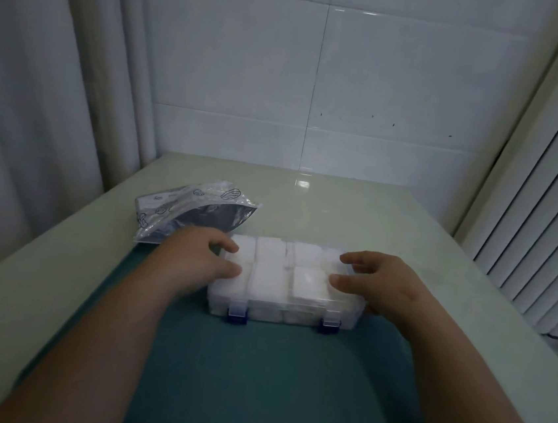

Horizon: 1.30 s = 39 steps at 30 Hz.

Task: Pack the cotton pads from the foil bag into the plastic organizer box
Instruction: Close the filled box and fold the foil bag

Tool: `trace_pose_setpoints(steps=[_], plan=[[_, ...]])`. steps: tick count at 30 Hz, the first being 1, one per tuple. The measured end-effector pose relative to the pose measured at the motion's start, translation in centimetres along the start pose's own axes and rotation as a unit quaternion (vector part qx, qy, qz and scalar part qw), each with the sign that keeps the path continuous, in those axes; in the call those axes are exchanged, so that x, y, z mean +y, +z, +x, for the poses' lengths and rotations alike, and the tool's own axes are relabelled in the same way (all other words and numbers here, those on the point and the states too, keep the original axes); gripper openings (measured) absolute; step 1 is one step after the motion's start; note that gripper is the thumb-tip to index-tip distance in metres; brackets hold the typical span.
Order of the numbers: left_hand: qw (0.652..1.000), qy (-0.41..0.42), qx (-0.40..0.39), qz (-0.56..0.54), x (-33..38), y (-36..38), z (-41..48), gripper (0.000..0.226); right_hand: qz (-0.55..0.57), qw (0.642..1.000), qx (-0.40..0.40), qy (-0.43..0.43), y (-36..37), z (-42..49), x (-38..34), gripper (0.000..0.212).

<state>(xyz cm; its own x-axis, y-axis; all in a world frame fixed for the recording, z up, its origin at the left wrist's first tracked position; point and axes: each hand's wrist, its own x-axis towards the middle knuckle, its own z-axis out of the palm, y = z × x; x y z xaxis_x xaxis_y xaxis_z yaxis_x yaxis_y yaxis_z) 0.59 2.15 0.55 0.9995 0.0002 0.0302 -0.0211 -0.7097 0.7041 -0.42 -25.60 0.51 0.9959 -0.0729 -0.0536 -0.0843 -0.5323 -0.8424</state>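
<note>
**Cotton pads point(268, 279) boxed, lid held down**

The pads fill the compartments of the box point(281, 309), which sits at the far edge of the green mat point(270, 382) on the bench point(373, 221). The left hand point(197, 258) and the right hand point(380, 284) rest on its lid with fingers spread and bent, probably pressing it flat for the blue latches point(237, 312). The foil bag point(195, 213) lies open near the bench's left edge.

The foil bag point(195, 213) lies just beyond the left hand point(197, 258). Beyond and right of the right hand point(376, 283), open surface point(373, 214) runs to the tiled wall point(317, 94).
</note>
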Motion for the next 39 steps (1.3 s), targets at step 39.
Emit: trace_pose_setpoints(steps=[39], plan=[[0.953, 0.165, -0.005, 0.254, 1.1, 3.4, -1.1, 0.063, -0.291, 0.955, -0.043, -0.038, 1.9, -1.7, -1.1, 0.094]])
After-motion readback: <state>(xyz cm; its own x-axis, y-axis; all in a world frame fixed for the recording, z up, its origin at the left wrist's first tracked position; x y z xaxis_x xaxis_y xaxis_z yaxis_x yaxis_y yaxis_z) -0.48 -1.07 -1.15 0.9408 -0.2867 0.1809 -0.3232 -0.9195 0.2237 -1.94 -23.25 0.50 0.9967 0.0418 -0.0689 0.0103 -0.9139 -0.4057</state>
